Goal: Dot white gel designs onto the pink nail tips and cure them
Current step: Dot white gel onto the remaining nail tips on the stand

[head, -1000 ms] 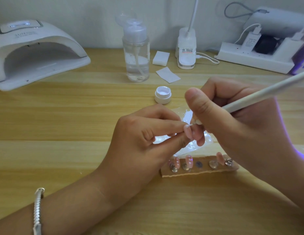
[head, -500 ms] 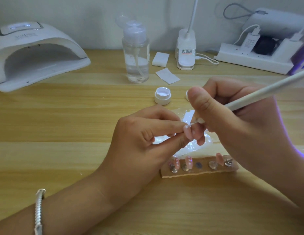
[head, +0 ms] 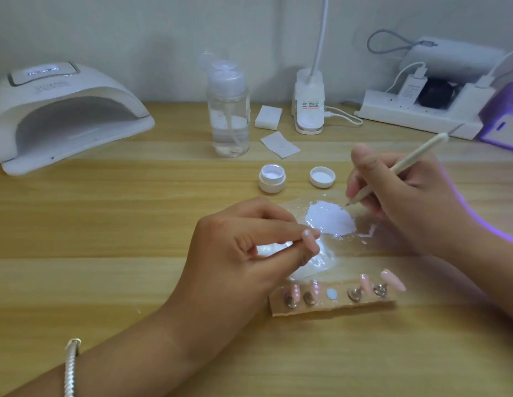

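My left hand pinches a pink nail tip between thumb and forefinger; a white dot shows at its far end. My right hand grips a white dotting pen, its fine tip hovering just above the edge of a white gel puddle on a clear film. A cardboard strip near me carries several pink nail tips on metal studs, some with white dots. An open white gel jar and its lid stand behind the puddle.
A white curing lamp stands open at the back left. A clear pump bottle, white wipe pads, a desk lamp base and a power strip line the back of the wooden table.
My right hand has pulled the pen away from the held nail tip, back and right to the gel puddle. The left hand keeps its hold on the tip.
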Demonstrator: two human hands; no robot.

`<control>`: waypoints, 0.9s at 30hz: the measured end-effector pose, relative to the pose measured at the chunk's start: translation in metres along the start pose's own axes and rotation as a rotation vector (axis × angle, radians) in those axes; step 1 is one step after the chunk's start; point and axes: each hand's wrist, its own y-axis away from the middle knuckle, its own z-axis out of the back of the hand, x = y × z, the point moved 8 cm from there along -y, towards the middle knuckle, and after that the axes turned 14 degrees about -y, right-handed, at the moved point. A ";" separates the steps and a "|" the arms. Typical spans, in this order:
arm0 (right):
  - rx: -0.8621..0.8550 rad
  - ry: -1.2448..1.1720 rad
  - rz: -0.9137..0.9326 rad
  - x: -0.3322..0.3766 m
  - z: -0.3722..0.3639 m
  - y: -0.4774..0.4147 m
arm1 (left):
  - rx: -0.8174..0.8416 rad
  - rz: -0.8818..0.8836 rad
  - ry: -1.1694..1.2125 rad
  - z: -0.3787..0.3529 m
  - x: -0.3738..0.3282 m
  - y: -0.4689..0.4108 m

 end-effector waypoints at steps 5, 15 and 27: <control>0.079 0.122 0.020 -0.004 -0.010 0.002 | 0.003 0.014 -0.038 0.000 0.003 0.000; 0.060 0.176 0.046 -0.007 -0.008 0.001 | -0.008 0.035 -0.070 0.003 0.005 0.000; 0.028 0.135 0.074 -0.002 -0.006 0.006 | -0.020 0.016 -0.066 0.002 0.006 -0.001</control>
